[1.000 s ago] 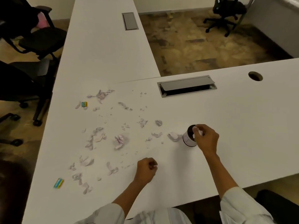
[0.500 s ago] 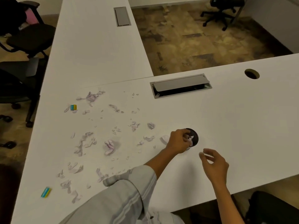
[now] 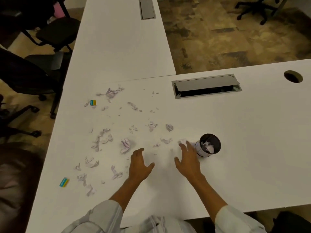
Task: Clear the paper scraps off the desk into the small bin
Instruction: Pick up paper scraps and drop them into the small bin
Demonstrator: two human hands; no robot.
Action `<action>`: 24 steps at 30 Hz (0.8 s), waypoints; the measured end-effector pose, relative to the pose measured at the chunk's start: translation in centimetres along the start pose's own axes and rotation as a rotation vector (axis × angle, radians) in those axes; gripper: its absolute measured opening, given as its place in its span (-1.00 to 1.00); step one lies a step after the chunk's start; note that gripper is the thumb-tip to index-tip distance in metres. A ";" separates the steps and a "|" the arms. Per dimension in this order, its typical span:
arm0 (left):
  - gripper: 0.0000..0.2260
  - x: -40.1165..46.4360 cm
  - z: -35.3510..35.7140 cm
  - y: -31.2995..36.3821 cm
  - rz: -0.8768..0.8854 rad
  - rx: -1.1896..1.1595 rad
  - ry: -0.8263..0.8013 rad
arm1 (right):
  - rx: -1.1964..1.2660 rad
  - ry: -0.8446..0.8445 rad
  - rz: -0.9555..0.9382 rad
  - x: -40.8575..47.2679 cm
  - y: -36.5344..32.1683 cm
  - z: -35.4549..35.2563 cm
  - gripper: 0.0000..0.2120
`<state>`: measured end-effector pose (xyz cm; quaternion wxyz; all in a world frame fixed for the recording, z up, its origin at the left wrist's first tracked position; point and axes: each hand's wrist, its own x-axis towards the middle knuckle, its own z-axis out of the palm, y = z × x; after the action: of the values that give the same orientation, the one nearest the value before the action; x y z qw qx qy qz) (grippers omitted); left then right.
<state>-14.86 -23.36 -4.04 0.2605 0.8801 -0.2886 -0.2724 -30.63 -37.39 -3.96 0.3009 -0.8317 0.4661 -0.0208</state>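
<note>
Many pale purple-white paper scraps lie scattered over the left half of the white desk. The small dark bin stands right of them, with scraps inside. My left hand hovers palm down, fingers apart, just right of a crumpled scrap. My right hand is spread flat beside the bin's left side, fingertips at a small scrap. Neither hand holds anything.
Two blue-yellow erasers lie among the scraps. A grey cable hatch and a round grommet hole sit farther back. Black office chairs stand left of the desk.
My left hand has drawn back from the bin, where it dropped scraps, to the desk's middle. My right hand moved left toward the scraps beside the bin.
</note>
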 end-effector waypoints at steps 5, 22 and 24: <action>-0.15 0.0 -3.5 -4.1 -0.006 0.307 -0.016 | -0.403 -0.100 0.021 4.8 -2.2 1.7 -0.32; -0.66 9.5 -6.0 -5.7 0.210 0.385 -0.187 | 0.206 0.327 0.003 -3.7 -3.7 2.6 -0.69; -0.82 9.9 -5.6 -5.2 0.244 0.330 -0.147 | 0.302 0.503 0.047 -3.9 -4.3 -1.1 -0.76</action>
<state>-2.64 -24.46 -6.48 0.1221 0.8472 -0.4518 -0.2514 -29.90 -33.15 0.16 0.2967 -0.7352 0.5368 -0.2885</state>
